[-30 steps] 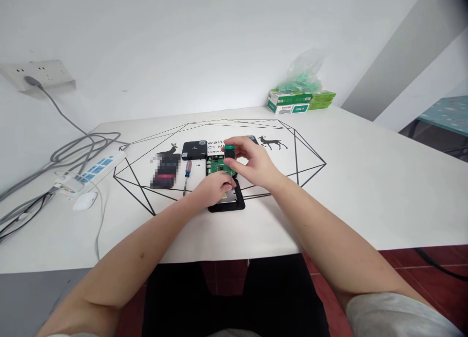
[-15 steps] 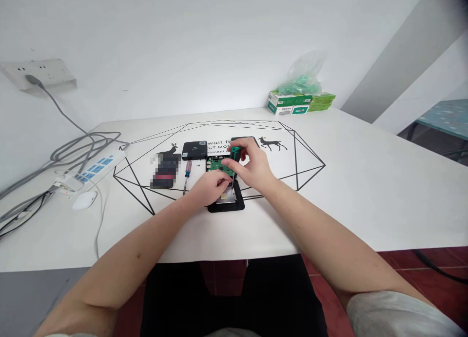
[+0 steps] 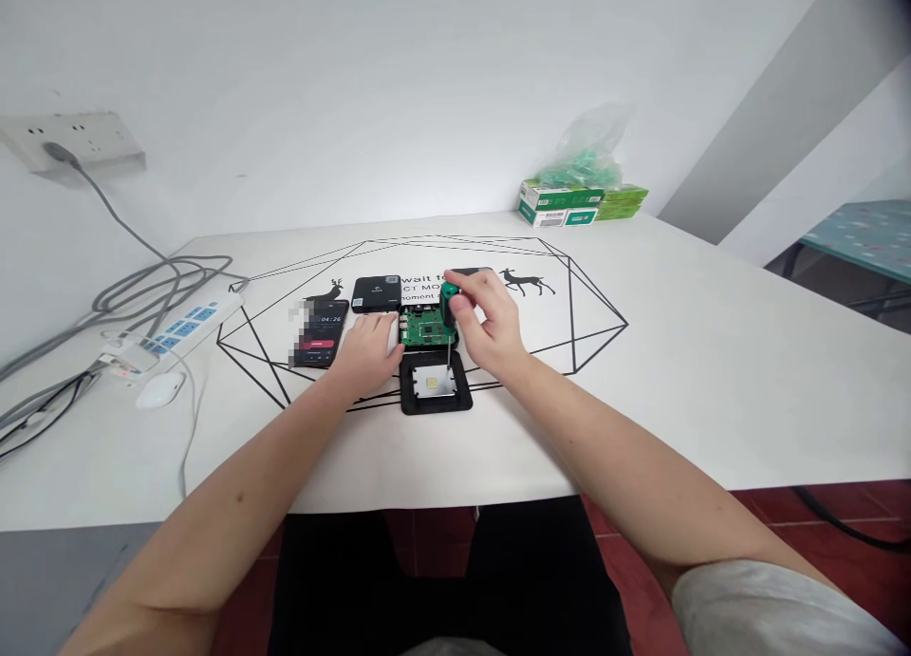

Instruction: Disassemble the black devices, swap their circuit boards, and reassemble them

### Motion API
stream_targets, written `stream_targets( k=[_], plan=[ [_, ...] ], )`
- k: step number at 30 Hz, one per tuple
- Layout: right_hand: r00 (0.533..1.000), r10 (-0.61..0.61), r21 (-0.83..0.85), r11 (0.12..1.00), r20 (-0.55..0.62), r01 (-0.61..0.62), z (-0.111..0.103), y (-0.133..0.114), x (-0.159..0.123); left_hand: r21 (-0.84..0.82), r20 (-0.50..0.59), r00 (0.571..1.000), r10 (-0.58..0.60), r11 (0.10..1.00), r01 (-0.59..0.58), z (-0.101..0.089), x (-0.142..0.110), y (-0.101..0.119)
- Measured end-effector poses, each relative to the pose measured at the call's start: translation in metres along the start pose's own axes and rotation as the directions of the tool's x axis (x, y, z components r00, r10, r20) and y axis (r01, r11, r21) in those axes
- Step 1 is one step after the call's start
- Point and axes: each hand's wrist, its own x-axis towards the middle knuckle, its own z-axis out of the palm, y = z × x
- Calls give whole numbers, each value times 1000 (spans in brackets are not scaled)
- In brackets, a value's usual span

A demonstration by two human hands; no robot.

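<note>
A green-handled screwdriver stands nearly upright in my right hand, its fingers closed around the handle. Its shaft reaches down to the right side of a silver metal plate lying in a black cover. Just behind that cover is a green circuit board in a black casing. My left hand lies palm down on the table, left of the board, fingers stretched forward. It covers the place where a second screwdriver lay, which is hidden now.
Left of my left hand is a phone, partly blurred. A black box sits behind it, with another dark piece beyond my right hand. At far left are a power strip, cables and a white case. Green boxes stand at the back.
My left hand has moved left from the metal plate and opened flat on the table, covering the second screwdriver. My right hand still holds the green screwdriver at the plate, its handle more upright.
</note>
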Motion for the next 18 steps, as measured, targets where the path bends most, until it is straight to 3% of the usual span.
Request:
stream_targets(
  k=[5,9,11,18],
  plan=[
    [999,26,64,998,-38,-23,1,0,0,74,-7,996,-90,993,90,2,2,-4],
    [979,204,284,940,-17,-191,6,1,-4,93,53,992,-117,989,112,0,3,-5],
    [964,266,300,918,14,-258,9,3,-6,126,99,986,-137,984,124,0,3,-2],
    [995,101,188,977,-10,-97,5,5,-7,192,277,941,-197,970,147,-4,2,6]
  ],
)
